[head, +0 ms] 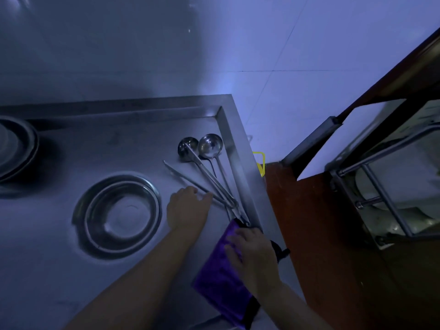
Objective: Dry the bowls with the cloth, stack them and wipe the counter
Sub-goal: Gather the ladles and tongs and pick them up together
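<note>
purple cloth (pixel 221 277) lies pressed under the right hand (pixel 254 256), fingers flat, near the counter (pixel 59 258) corner, so wiping looks underway; left hand (pixel 188 208) rests open touching the ladles (pixel 209 163). one bowl (pixel 119 215) sits apart from the stacked bowls (pixel 16 148) at far left, so stacking seems unfinished. steel surface, dim bluish tiled room, wooden door (pixel 321 222) at right

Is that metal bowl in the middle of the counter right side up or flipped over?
Right side up: the bowl shows its open rim and shiny inner bottom, sitting flat on the counter.
</note>
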Tool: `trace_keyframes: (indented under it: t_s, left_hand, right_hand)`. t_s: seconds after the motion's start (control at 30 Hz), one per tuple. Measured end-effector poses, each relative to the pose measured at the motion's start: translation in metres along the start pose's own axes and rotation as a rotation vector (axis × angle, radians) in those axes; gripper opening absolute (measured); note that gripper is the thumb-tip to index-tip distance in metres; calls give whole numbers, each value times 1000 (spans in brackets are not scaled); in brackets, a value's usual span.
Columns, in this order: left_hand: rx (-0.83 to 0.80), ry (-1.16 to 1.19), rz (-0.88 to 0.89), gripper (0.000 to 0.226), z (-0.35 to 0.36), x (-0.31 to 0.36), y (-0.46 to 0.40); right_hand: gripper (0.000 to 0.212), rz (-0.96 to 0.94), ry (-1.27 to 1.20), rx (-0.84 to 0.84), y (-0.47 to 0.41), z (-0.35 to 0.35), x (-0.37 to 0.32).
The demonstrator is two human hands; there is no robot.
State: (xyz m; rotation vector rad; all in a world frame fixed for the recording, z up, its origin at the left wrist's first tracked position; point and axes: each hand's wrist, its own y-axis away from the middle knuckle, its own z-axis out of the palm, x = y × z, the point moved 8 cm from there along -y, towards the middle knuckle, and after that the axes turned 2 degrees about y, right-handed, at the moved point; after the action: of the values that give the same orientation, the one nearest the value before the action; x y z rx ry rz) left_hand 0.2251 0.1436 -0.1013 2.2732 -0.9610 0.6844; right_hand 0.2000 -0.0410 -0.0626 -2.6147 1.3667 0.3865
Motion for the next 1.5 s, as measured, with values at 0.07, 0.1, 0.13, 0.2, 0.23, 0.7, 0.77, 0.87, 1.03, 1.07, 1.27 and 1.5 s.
trace_keyframes:
  t_s: [0.07, 0.1, 0.13, 0.2, 0.23, 0.7, 0.77, 0.87, 1.03, 1.07, 1.27, 1.5]
  left_hand:
    - [13, 30, -31, 38, 6, 2, -6]
    - [19, 50, -47, 34, 9, 2, -8]
    - [26, 68, -63, 31, 12, 2, -10]
    - [43, 91, -99, 29, 15, -1, -13]
    - [47, 95, -113, 28, 17, -2, -15]
    - [118, 176, -255, 59, 40, 19, -16]
    - [145, 80, -308, 81, 48, 28, -14]
    - [190, 21, -370, 105, 61, 38, -12]
    - [269, 55, -402, 92, 67, 42, -7]
    - [283, 84, -404, 85, 66, 41, -6]
    - [390, 180, -398, 50, 39, 31, 8]
    - [375, 55, -435, 47, 20, -7, 31]
  right_hand:
    - [13, 103, -35, 98, -30, -13, 9]
    - [11, 154, -41, 116, -46, -16, 14]
    - [12, 190, -50, 115, -63, -17, 18]
    - [18, 221, -39, 62, -93, -13, 22]
    - [22, 232, -16, 17, -105, -8, 26]
    - [28, -32, 25, 47, -113, -13, 48]
    - [30, 30, -49, 49, -112, -19, 68]
    - [25, 111, -149, 46, -112, -24, 91]
    - [22, 106, -184, 24, -113, -26, 115]
    - [22, 97, -183, 14, -113, -26, 118]
    - [18, 10, -173, 25, -114, -27, 114]
    - [14, -82, -33, 5, -127, -14, 73]
